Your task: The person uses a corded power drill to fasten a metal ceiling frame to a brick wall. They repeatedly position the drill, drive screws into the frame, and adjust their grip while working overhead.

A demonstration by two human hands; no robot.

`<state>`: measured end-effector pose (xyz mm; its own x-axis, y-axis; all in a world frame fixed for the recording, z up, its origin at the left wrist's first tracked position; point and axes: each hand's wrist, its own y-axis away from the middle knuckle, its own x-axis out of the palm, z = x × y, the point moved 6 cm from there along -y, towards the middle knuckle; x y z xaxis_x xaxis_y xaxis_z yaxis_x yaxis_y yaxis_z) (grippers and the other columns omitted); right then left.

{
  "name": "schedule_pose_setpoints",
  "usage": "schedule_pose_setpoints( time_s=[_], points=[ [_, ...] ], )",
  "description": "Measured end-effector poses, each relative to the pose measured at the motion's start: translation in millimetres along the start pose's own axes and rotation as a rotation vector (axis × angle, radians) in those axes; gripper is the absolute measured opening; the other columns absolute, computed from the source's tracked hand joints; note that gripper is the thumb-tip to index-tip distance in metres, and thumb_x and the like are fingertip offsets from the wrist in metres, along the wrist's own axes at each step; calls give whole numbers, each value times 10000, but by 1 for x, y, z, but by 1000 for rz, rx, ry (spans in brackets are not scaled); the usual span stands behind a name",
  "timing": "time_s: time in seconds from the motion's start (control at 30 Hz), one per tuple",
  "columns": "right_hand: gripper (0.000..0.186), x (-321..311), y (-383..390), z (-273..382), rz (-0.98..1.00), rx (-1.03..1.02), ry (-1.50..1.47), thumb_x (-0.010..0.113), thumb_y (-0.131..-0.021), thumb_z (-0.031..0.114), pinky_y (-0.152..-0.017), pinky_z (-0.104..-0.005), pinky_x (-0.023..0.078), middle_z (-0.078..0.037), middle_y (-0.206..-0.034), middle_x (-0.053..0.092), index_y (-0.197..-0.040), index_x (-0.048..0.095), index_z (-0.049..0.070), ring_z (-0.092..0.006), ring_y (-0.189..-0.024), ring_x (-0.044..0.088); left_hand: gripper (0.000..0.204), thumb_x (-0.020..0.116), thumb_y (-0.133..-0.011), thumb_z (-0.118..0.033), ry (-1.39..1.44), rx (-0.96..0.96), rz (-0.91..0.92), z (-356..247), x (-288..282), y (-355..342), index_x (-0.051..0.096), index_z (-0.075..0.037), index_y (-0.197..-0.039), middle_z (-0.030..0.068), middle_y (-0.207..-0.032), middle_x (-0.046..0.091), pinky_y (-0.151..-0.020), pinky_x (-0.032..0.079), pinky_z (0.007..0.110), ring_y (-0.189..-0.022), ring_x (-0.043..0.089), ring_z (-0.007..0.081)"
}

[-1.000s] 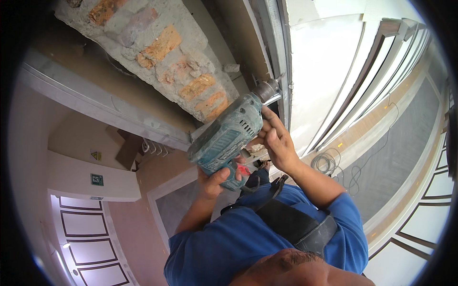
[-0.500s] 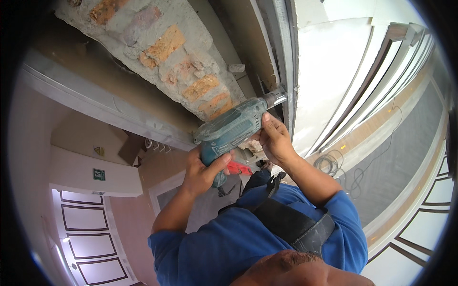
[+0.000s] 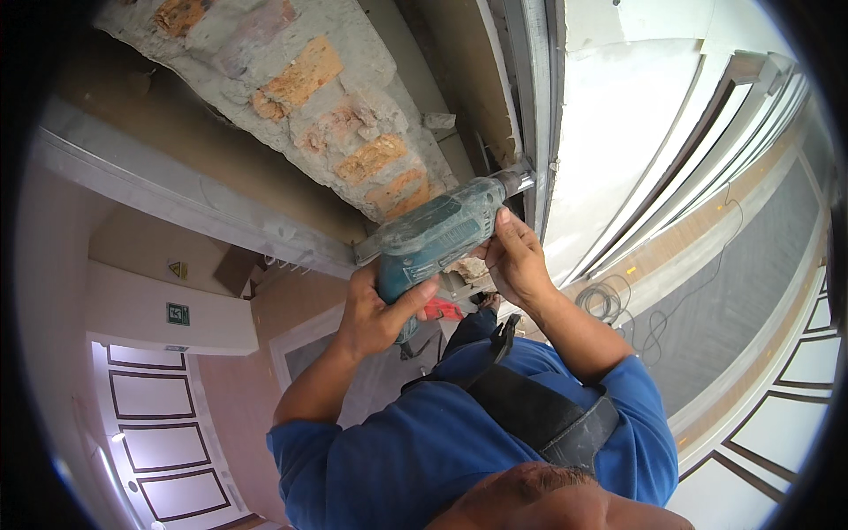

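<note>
A dusty teal power drill [image 3: 437, 225] lies across the opening, its metal chuck [image 3: 514, 181] pointing to the right. My left hand [image 3: 375, 314] is closed around its rear handle. Near the drill's front end, my right hand [image 3: 519, 265] grips the body from below, thumb against the housing; some of its fingers are hidden. The front of the chuck is up against the upright grey metal channel [image 3: 535, 97]. Whatever bit it carries is too small to make out.
Rough masonry with exposed orange brick [image 3: 305, 75] stands beyond the drill. A long metal rail [image 3: 194, 199] runs along the left. To the right is a white wall panel [image 3: 609, 132]. A coiled cable [image 3: 605, 300] and a red object [image 3: 442, 309] lie below.
The view has shifted slightly, and the drill with both hands sits a little further right in it. The grip of both hands and the chuck's place at the metal channel look unchanged.
</note>
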<state>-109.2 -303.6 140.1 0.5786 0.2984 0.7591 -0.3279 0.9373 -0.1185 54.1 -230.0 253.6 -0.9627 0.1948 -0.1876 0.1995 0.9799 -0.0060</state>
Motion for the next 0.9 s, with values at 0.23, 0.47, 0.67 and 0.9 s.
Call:
schedule_pose_setpoints(
  time_s=[0.23, 0.47, 0.67, 0.9],
  points=[
    [479, 7, 2, 7, 52, -46, -58, 420, -1116, 395, -1038, -436, 518, -150, -1294, 667, -1332, 545, -15, -245, -1194, 653, 248, 724, -942, -123, -63, -22, 2, -10, 2, -1, 656, 32, -1124, 64, -913, 695, -627, 540, 267, -701, 634, 97],
    [479, 14, 0, 13, 61, -49, -166, 412, -1118, 399, -1047, -417, 509, -156, -1278, 671, -1307, 551, -18, -246, -1178, 657, 308, 740, -939, -173, -231, -60, 46, -30, 2, -6, 640, 27, -1151, 62, -927, 682, -705, 524, 279, -777, 624, 101],
    [495, 14, 6, 16, 49, -69, -149, 462, -1102, 413, -934, -357, 573, -195, -1204, 671, -1325, 536, -22, -256, -1050, 706, 312, 742, -937, -174, -232, 8, 13, -31, 11, 0, 635, 23, -1153, 66, -917, 687, -693, 524, 281, -760, 624, 98],
    [450, 15, 9, 18, 58, -52, -159, 435, -1114, 385, -1043, -366, 520, -150, -1208, 688, -1246, 573, -23, -207, -1105, 677, 257, 740, -937, -151, -189, 0, 11, -28, 12, 2, 626, 13, -1101, 50, -819, 686, -631, 522, 272, -680, 625, 89]
  ],
)
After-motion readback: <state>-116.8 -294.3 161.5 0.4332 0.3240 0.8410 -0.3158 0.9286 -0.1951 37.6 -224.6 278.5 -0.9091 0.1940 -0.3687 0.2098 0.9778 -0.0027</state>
